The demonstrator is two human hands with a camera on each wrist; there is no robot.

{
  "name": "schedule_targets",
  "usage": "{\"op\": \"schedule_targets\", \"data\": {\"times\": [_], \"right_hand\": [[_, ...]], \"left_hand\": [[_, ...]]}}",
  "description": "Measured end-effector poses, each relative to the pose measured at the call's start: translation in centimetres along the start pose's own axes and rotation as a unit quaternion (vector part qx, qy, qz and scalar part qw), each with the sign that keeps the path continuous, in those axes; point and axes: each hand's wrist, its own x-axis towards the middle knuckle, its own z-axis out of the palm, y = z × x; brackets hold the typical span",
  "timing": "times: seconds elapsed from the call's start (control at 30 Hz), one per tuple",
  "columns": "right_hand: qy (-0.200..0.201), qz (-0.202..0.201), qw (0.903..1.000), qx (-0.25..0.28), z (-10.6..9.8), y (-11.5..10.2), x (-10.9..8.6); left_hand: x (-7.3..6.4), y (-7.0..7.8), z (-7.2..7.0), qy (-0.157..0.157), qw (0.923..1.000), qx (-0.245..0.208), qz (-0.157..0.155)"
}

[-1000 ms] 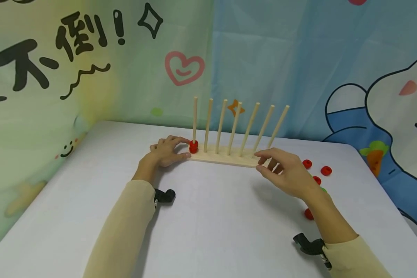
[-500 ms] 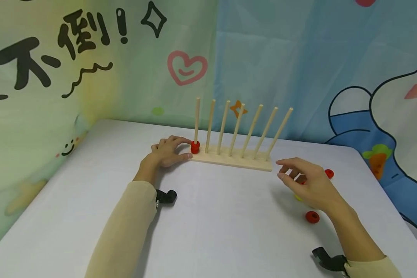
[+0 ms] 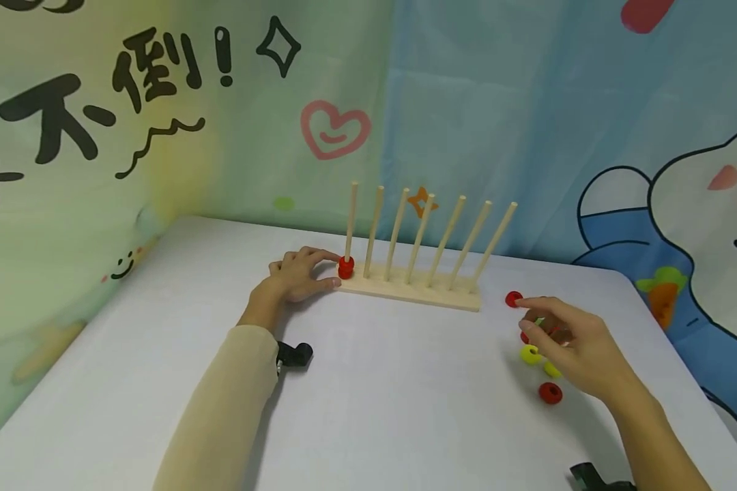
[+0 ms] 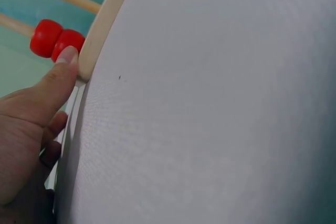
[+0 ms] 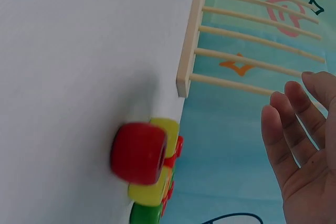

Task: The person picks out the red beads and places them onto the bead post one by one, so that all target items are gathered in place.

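Note:
A wooden peg stand [image 3: 411, 293] with a row of several upright pegs stands toward the back of the table. Two red beads [image 3: 346, 267] are stacked on its leftmost peg. My left hand [image 3: 297, 276] holds the stand's left end between thumb and index finger; in the left wrist view the thumb [image 4: 59, 77] lies against that end, beside the lower bead. To the right of the stand, my right hand [image 3: 574, 344] hovers over loose beads with nothing in it, fingers loosely bent. Its index fingertip is close to a red bead [image 3: 513, 299]; whether they touch I cannot tell.
Yellow beads [image 3: 531, 354] and another red bead [image 3: 550, 393] lie below the right hand, which partly hides others. A green bead [image 5: 146, 213] shows in the right wrist view. A printed cloth backdrop [image 3: 467, 123] hangs behind the white table [image 3: 393, 402].
My right hand has moved right, away from the stand's right end, to the loose beads. The left hand keeps its place at the stand's left end. The head view has shifted slightly.

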Motion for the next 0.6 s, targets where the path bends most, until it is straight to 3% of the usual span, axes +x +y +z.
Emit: {"op": "schedule_targets", "data": {"times": [0.6], "right_hand": [[-0.003,0.057,0.9983,0.002,0.1,0.8,-1.2]], "left_hand": [[0.4,-0.5,0.2,0.001,1.0,-0.005,-0.001]]}}
